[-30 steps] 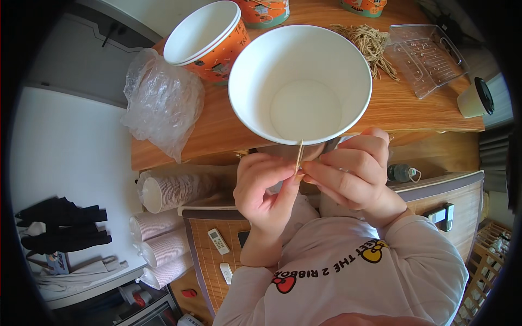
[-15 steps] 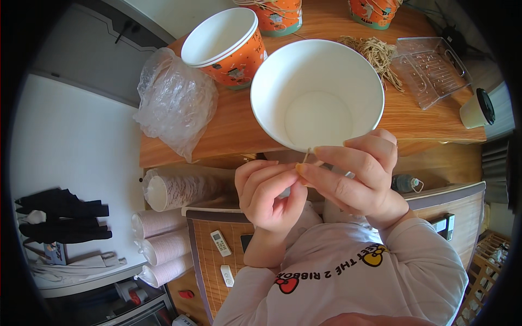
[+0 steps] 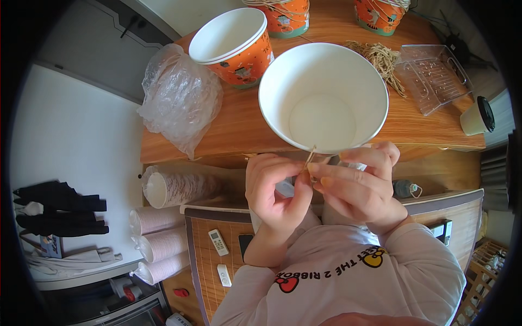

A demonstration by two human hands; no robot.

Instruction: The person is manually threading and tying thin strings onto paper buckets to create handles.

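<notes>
A large paper bucket [image 3: 326, 62] with a white inside stands at the table's near edge, its mouth tilted toward me. Just below its near rim, a short tan cord [image 3: 310, 156] sticks up between my fingertips. Thumb and fingers of my left hand [image 3: 278, 187] pinch the cord from the left. From the right, the fingertips of my right hand [image 3: 359, 182] close on the same spot. My hands hide the lower part of the cord, and I cannot tell whether it passes through the bucket's wall.
Left of the bucket are nested orange printed buckets [image 3: 239, 62] and a crumpled clear plastic bag [image 3: 179, 100]. Behind lie a heap of tan cords [image 3: 383, 62], a clear tray [image 3: 435, 79] and a lidded cup [image 3: 477, 117]. Stacked paper cups [image 3: 185, 187] lie below left.
My fingers have shifted slightly along the cord, and more of it shows above them. Both hands sit a little lower against the rim. The whole view has shifted slightly.
</notes>
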